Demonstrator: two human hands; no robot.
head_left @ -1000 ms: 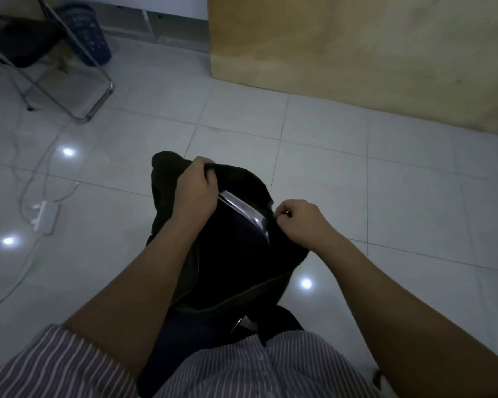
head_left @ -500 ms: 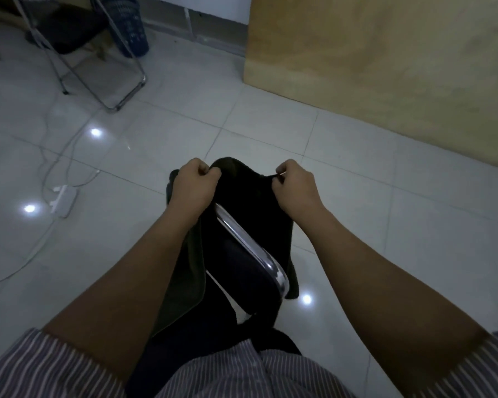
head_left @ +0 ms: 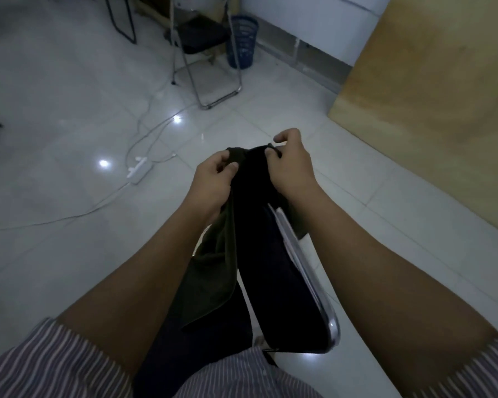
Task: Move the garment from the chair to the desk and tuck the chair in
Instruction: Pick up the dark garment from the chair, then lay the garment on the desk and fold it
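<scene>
Pale glossy tiled floor (head_left: 69, 254): fills most of the head view, with bright spots of reflected light.

Light brown wooden panel (head_left: 443, 104): stands upright at the right, its lower edge on the tiles.

Person: two bare forearms reach forward from short striped sleeves (head_left: 49, 366); a striped shirt front shows along the bottom edge.

Dark chair with a chrome tube frame (head_left: 305, 271): directly below the arms. Its black back runs lengthwise from near the shirt away toward the hands, with the shiny tube along its right side.

Dark olive-black cloth garment (head_left: 213, 271): held above the floor at the chair. Its long axis runs from the gathered upper edge between the two hands, down and toward the person. The top points away from the wearer; the loose lower end hangs on the left of the chair back. A smaller fold drops past the right wrist, over the chrome tube.

Left hand (head_left: 213, 182): clenched on the garment's upper left edge, cloth falling beneath the palm.

Right hand (head_left: 291, 165): pinching the upper right edge, forefinger raised clear.

Folding metal chair with a dark seat (head_left: 204, 47): far left, well apart.

Blue plastic mesh bin (head_left: 242, 44): just beside it.

White power strip (head_left: 140, 169): on the tiles, its white cables (head_left: 69, 216) trailing left.
</scene>
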